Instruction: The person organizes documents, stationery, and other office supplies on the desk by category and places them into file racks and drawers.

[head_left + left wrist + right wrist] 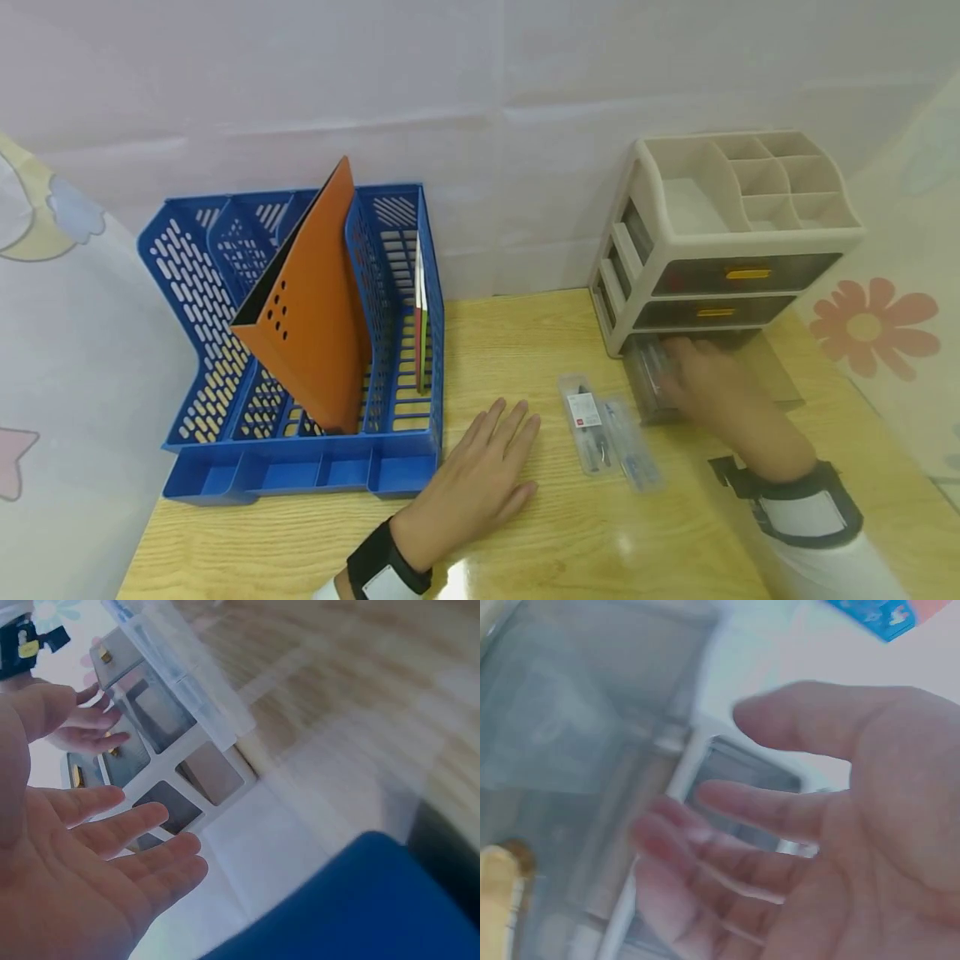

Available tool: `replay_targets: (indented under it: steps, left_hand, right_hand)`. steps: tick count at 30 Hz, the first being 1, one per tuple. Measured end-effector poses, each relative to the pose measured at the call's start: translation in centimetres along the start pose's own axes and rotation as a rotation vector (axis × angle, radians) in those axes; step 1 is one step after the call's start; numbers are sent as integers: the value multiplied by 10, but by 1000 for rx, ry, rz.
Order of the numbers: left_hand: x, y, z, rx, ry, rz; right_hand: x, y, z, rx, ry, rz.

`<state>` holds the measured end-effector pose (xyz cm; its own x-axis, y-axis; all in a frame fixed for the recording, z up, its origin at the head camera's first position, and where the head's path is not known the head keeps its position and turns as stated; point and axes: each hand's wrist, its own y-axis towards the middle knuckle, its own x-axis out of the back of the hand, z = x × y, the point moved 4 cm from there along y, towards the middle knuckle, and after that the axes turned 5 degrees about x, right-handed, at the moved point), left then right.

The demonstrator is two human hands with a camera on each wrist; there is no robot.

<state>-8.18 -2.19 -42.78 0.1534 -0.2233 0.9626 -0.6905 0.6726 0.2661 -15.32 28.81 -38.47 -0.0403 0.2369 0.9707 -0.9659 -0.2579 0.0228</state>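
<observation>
Palm down on the wooden table, my left hand (pixel 476 479) has its fingers straight and holds nothing. Blurred by motion, my right hand (pixel 708 387) reaches over the pulled-out bottom drawer (pixel 776 375) of a beige desktop drawer unit (pixel 757 242). Its fingers are loosely bent in the right wrist view, with no object between them. A clear item (pixel 651 367) lies in the drawer's left part, beside the right fingers; its kind is blurred. Between the hands, two slim clear plastic cases (pixel 588 423) lie side by side, the left one with a white label and dark pens inside.
A blue mesh desk organizer (pixel 405 442) stands at the left, with an orange file holder (pixel 318 325) leaning in it and thin booklets (pixel 421 325) upright in its right slot. The drawer unit's top has several small compartments. A pale cloth (pixel 525 167) hangs behind.
</observation>
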Motion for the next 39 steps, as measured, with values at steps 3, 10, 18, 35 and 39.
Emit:
replay_targets:
  steps: [3,10,18,35,39]
  left_hand:
    - [-1,5,0,8,5,6]
    - [-3,19,-4,42,10,44]
    - [-6,31,-2,94,4,61]
    - [-7,35,14,197,-45,158]
    - [-5,35,17,212,-47,165]
  right_hand:
    - [12,-9,18,65,-24,-114]
    - [9,-31,48,264,-53,-305]
    - [-26,-37,86,351,-16,-224]
    - [-73,-20,110,70,-224,-39]
    - [-74,-19,118,138,-327,-153]
